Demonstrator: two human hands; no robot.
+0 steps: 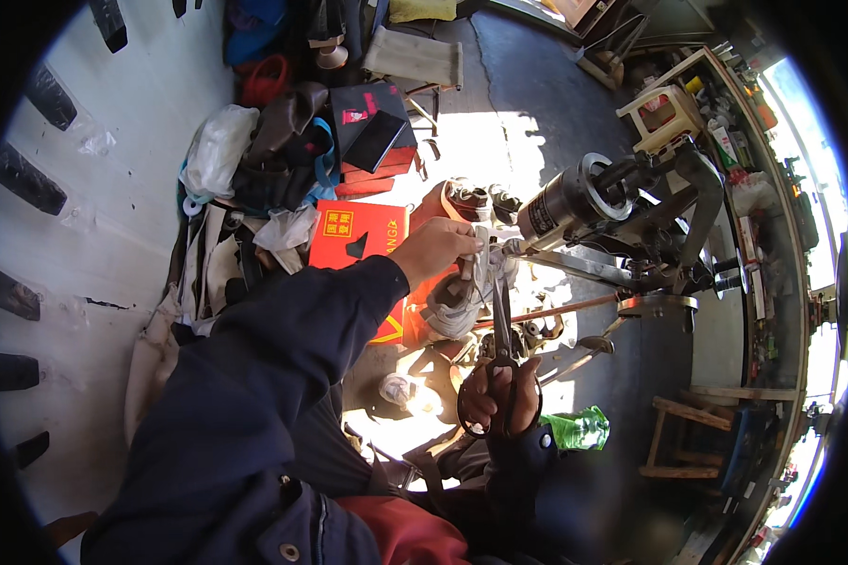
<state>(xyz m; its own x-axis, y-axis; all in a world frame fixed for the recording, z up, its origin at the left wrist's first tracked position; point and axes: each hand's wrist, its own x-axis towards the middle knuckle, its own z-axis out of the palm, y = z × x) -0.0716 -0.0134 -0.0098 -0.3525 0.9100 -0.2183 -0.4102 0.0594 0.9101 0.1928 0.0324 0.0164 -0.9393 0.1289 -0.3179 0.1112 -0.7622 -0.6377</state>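
Note:
My right hand (501, 391) grips a pair of scissors (502, 325) by its dark looped handles. The long blades point away from me, up toward the head of a dark metal machine (575, 202). Beside that head, my left hand (438, 247) is closed in a pinch on a pale strip (481, 264), washed out by sunlight. The scissor tips come close to this strip; whether they touch it I cannot tell. A light-coloured shoe (454, 313) rests lower down, behind the strip and partly hidden.
A red box (386, 231) lies beyond my left forearm, near stacked dark and red boxes (372, 127) and a white plastic bag (221, 151). A folding stool (415, 58) stands far off. Cluttered shelves (763, 245), a wooden stool (693, 438) and a green bag (578, 429) are on the right.

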